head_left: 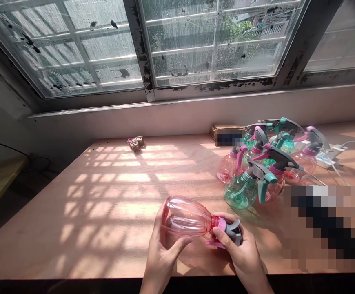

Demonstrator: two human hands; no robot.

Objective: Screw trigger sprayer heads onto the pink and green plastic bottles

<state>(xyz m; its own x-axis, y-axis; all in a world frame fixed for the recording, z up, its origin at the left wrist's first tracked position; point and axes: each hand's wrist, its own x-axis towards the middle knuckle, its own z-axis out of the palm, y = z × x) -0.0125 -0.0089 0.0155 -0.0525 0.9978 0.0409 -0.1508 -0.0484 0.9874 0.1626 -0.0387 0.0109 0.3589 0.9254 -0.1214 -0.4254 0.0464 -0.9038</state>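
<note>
Beneath a weathered window (180, 49), on a sunlit wooden table (119, 241): holds a clear pink bottle (186, 220) over the front part of the tabletop, nearer than a group of other spray bottles (241, 192). Cups the base end in the left hand (163, 251), thumb along the near side; grips around the pink collar (222, 223) with the right hand (243, 250). Seems to be working the collar at the neck; cannot tell whether tightening or loosening. To do this well, steady the base without squeezing, grip the collar rather than the grey spray head (234, 232) or pink trigger (216, 244), and turn squarely about the neck. Lies on its side, nearly level, long axis running roughly along the front edge; points neck rightward and slightly nearer, base leftward, trigger on the near side. Cannot tell whether touching the wood.
</note>
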